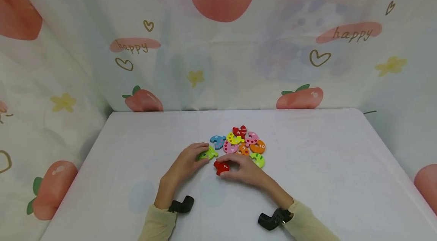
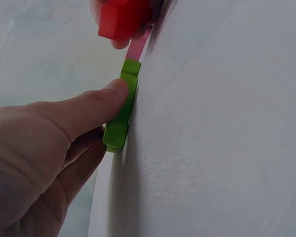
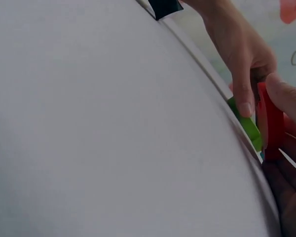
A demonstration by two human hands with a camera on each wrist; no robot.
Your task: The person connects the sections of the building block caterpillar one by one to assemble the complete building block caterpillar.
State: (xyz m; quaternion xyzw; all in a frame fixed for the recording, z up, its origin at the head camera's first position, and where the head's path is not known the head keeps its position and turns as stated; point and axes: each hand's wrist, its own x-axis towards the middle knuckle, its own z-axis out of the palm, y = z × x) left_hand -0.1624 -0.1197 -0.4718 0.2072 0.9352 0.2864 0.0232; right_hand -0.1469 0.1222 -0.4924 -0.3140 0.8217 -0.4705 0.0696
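My left hand [image 1: 187, 162] pinches a light green fish-shaped piece [image 1: 209, 153] by its edges. In the left wrist view, the thumb lies against the side of this green piece [image 2: 119, 116], which sits on the white tabletop. Just to the right, my right hand [image 1: 248, 169] grips a red number piece [image 1: 221, 167] marked with what looks like a 2. The right wrist view shows that red piece [image 3: 271, 123] between thumb and fingers, raised a little off the table. Part of it is hidden by the fingers.
Beyond the hands lies a cluster of several flat, colourful number pieces: blue [image 1: 217, 141], yellow [image 1: 234, 138], pink [image 1: 252, 138], red [image 1: 239, 131], orange [image 1: 257, 147] and striped green [image 1: 257, 160]. The white table [image 1: 327, 165] meets a printed curtain [image 1: 218, 62] at the back.
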